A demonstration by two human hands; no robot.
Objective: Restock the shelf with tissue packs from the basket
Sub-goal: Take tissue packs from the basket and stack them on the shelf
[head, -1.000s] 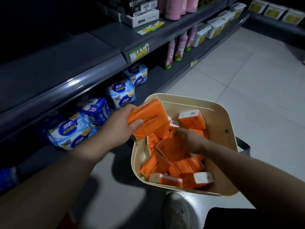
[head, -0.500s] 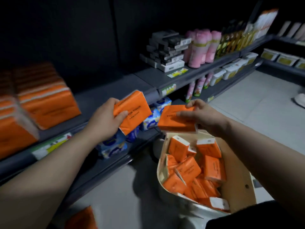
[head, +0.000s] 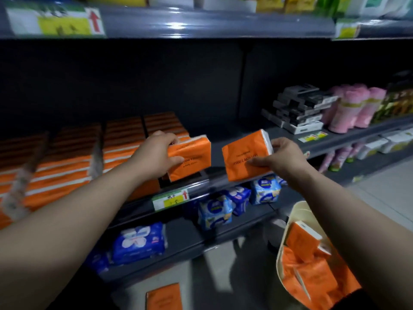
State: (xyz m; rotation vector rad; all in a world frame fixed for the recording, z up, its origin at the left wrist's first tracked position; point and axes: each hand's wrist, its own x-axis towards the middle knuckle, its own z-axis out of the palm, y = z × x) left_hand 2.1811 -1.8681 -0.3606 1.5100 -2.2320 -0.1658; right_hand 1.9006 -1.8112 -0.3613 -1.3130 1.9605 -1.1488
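Orange plastic-wrapped tissue packs, stacked (head: 67, 166): rows fill the left part of the grey metal shelf (head: 241, 135), several layers high. They are blurred at far left. The shelf's middle stretch is bare.

Cream plastic basket (head: 280, 253) sits low at right, partly hidden under the right forearm. Loose orange packs (head: 312, 280) are piled inside it, and one stands on end with its white end up.

Left hand (head: 154, 157): grip clamped on the left end of one orange pack (head: 192, 157), thumb on the front face, fingers over the top. This pack is tilted at the shelf's front edge, just right of the stacks. Whether it touches them, cannot tell.

Right hand (head: 283, 157): grip clamped on the right end of a second orange pack (head: 243, 157), thumb on the front face. The pack is tilted, white end up and to the right, with upside-down print. It is in the air over the shelf's front edge, apart from the left one.

Blue-and-white wrapped packs (head: 214, 211) lie on the lower shelf. Black-and-white boxes (head: 299, 108) are stacked at the right of the grey shelf, with pink rolls (head: 353, 108) beside them. A single orange pack (head: 164, 297) lies on the floor at bottom centre. A yellow-green price label (head: 171, 199) sits on the shelf edge below the left-held pack.
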